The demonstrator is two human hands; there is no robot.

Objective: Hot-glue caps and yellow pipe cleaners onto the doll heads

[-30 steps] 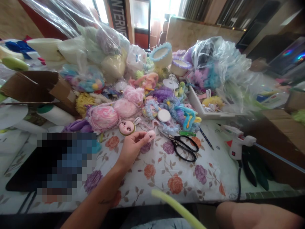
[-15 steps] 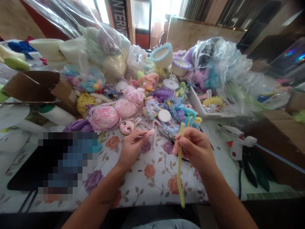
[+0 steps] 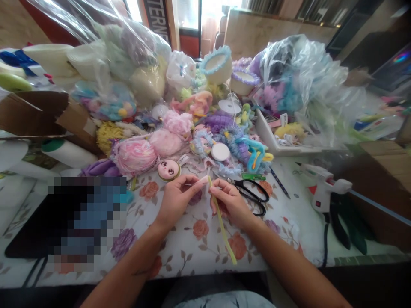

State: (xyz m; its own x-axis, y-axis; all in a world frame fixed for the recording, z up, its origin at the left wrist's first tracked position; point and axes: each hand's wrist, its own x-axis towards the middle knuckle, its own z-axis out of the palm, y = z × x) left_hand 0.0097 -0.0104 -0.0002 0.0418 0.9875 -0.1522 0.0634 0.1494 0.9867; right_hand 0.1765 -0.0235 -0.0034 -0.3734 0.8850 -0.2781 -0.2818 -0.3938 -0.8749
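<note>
My left hand [image 3: 180, 194] is closed in a pinch on a small pale pink strip [image 3: 202, 181], whose far end lies between the two hands. Against that end, my right hand [image 3: 229, 201] pinches the top of a narrow yellow strip [image 3: 222, 229]. The yellow strip hangs slanting down to the right over the flowered cloth. Whether the two strips touch I cannot tell. Just right of the right hand lie black-handled scissors [image 3: 253, 192], their blades partly hidden. A doll-face disc [image 3: 169, 170] with large eyes sits beyond my left hand.
Pink yarn [image 3: 136, 155] and plush pieces are heaped at the back. A white tray [image 3: 290, 150] stands back right. A glue gun [image 3: 321, 188] and pliers [image 3: 353, 231] lie right, near a pencil [image 3: 281, 184]. A cardboard box [image 3: 32, 111] is at left.
My right hand has moved left with the yellow strip, bringing its top to the pink strip. The strip now slants, and the scissors have come into fuller view.
</note>
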